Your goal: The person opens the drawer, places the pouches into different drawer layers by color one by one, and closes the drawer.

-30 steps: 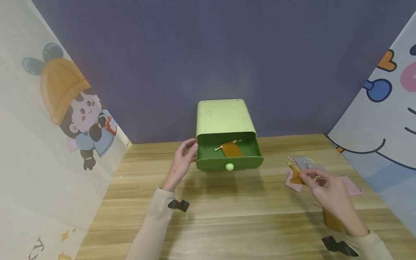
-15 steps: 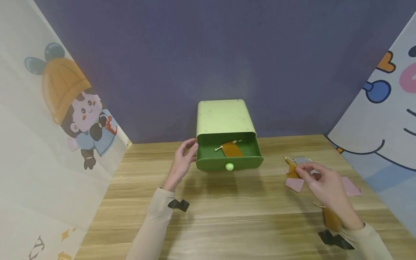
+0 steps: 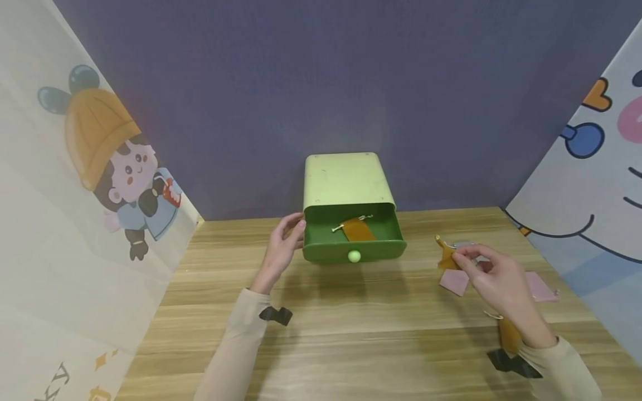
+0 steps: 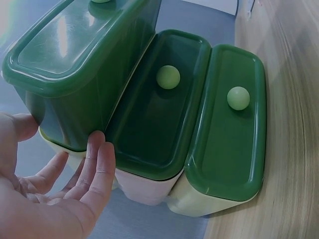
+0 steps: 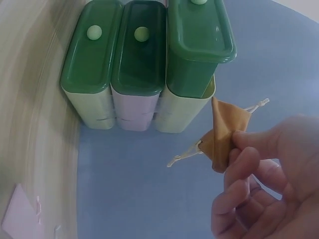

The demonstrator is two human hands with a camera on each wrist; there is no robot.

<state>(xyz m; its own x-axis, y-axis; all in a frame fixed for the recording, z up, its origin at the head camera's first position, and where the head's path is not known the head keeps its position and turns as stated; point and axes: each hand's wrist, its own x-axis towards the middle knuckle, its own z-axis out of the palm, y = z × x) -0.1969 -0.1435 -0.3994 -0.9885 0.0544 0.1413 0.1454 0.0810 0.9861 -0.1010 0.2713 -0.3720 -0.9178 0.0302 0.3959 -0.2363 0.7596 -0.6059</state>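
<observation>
A drawer unit with a pale green top point(image 3: 346, 178) has its top green drawer point(image 3: 316, 253) pulled out. In that drawer lies a brown drawstring pouch point(image 3: 357, 229). My left hand point(image 3: 278, 250) is at the drawer's left side; in the left wrist view its loosely bent fingers point(image 4: 102, 169) are right at the drawer's lower corner. To the right, my right hand point(image 3: 504, 281) pinches a mustard-brown drawstring pouch point(image 3: 446, 259) between thumb and fingers, raised above the table. The right wrist view shows this pouch point(image 5: 227, 127) folded, with cords sticking out both ways.
Pink pouches point(image 3: 454, 282) lie on the wooden table point(image 3: 351, 345) at the right, with a grey pouch point(image 3: 463, 244) partly hidden by my right hand. Another brown pouch point(image 3: 509, 336) sits under my right wrist. Two shut drawers point(image 4: 234, 134) are stacked below the pulled-out one.
My right hand has moved slightly left and away from me, carrying the mustard-brown pouch off the pink one it overlapped. My left hand and the drawer have stayed put.
</observation>
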